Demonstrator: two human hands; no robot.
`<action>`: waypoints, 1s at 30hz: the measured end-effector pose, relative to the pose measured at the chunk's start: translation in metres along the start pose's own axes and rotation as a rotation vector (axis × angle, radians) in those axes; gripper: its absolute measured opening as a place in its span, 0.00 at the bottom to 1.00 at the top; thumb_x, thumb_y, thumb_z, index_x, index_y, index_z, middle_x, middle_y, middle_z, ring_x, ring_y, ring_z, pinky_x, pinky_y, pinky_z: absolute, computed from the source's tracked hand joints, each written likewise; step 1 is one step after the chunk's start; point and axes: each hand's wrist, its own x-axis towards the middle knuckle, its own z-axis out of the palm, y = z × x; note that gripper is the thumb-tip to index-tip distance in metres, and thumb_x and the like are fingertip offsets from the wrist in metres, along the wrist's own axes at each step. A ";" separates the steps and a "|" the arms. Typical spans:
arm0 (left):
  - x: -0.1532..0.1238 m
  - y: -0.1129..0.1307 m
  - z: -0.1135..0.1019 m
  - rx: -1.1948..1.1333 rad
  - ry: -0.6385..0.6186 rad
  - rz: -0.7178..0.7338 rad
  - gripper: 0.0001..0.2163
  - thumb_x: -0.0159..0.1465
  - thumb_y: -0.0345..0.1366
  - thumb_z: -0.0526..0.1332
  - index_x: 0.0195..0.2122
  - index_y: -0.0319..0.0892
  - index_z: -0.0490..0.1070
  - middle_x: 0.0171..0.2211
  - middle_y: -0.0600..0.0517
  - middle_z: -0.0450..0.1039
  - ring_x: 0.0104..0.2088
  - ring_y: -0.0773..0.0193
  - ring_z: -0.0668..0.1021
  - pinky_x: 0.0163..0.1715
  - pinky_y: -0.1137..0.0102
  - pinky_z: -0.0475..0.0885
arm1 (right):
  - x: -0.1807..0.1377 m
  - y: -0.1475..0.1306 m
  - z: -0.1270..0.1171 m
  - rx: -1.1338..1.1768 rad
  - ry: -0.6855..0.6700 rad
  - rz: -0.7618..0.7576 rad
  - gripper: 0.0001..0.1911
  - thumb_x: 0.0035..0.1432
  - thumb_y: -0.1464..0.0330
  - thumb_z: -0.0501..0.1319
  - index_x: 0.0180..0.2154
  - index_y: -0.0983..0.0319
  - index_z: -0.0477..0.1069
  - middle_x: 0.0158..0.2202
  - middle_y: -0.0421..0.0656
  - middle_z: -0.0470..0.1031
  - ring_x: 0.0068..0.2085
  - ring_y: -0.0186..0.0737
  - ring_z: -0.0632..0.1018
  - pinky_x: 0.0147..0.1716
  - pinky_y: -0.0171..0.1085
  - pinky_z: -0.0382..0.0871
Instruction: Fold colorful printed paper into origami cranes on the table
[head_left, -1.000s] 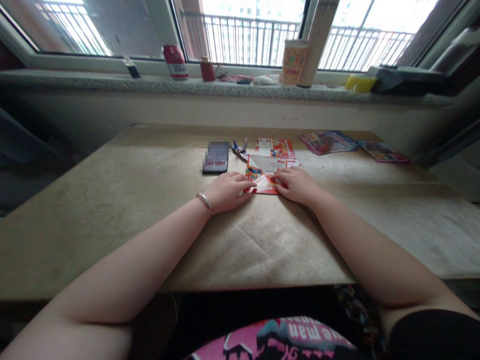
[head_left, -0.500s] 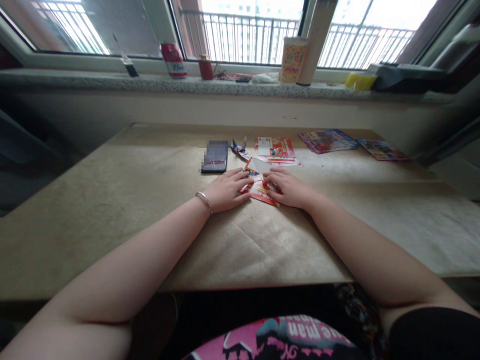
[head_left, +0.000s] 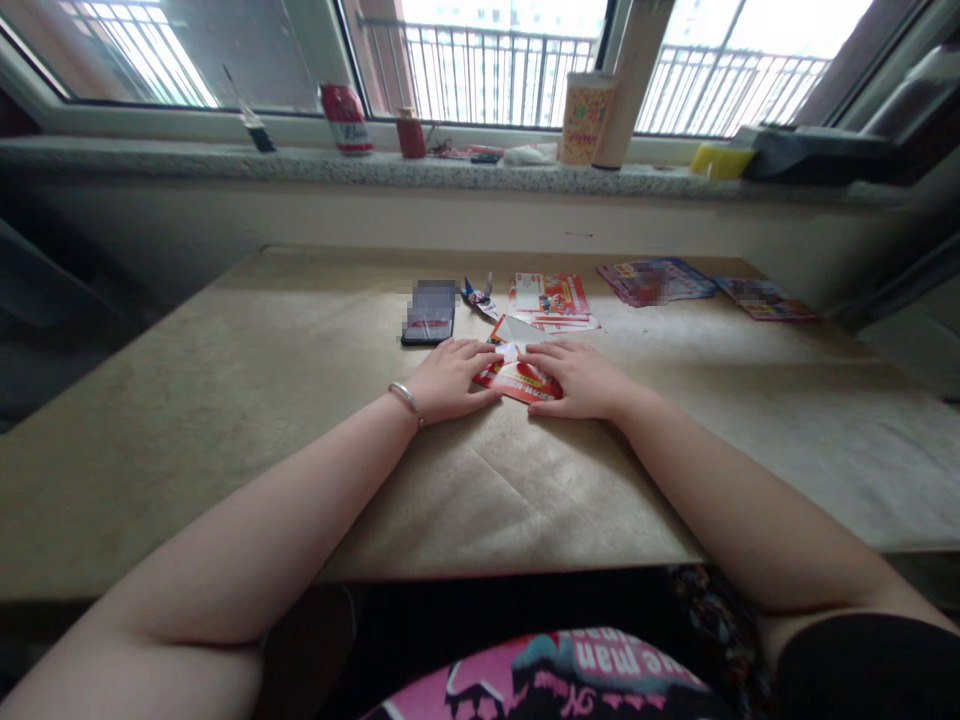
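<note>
A red and white printed sheet of paper [head_left: 519,378], partly folded, lies on the table between my hands. My left hand [head_left: 452,380] rests on its left side with the fingers stretched out and the thumb along the near edge. On the right side, my right hand [head_left: 574,380] lies with its fingers spread over the paper and the thumb apart at the near corner. Parts of the paper are hidden under the fingers. Just beyond it are a small folded dark-blue and white paper piece [head_left: 480,297] and a stack of red printed sheets [head_left: 551,298].
A phone [head_left: 430,312] lies beyond my left hand. Colourful leaflets [head_left: 660,281] and another leaflet pile [head_left: 766,298] lie at the table's back right. Along the stone windowsill [head_left: 450,173] stand a red can [head_left: 346,120], a red bottle [head_left: 410,134] and a patterned cup [head_left: 586,118].
My right hand has shifted slightly, its thumb now stretched out below the paper's near edge, and more of the red print shows. My left hand has barely moved.
</note>
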 end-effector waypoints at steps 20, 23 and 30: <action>0.003 -0.006 0.006 -0.026 0.160 0.200 0.14 0.67 0.44 0.56 0.44 0.44 0.77 0.49 0.49 0.77 0.53 0.57 0.74 0.56 0.60 0.68 | -0.002 -0.006 -0.016 0.012 0.009 -0.124 0.11 0.52 0.66 0.59 0.38 0.59 0.75 0.44 0.46 0.79 0.43 0.46 0.77 0.42 0.40 0.67; 0.005 -0.004 0.003 -0.017 0.166 0.215 0.14 0.69 0.42 0.53 0.39 0.44 0.78 0.44 0.51 0.79 0.45 0.59 0.78 0.49 0.62 0.71 | -0.003 -0.005 -0.018 0.018 -0.005 -0.156 0.09 0.53 0.68 0.58 0.34 0.59 0.76 0.40 0.44 0.80 0.40 0.43 0.77 0.38 0.38 0.66; 0.003 0.001 0.000 -0.029 0.115 0.149 0.12 0.68 0.38 0.54 0.38 0.42 0.77 0.40 0.48 0.80 0.41 0.61 0.79 0.44 0.66 0.73 | -0.002 -0.002 -0.018 0.124 0.028 -0.118 0.10 0.56 0.68 0.55 0.32 0.60 0.76 0.32 0.43 0.78 0.33 0.37 0.73 0.35 0.35 0.61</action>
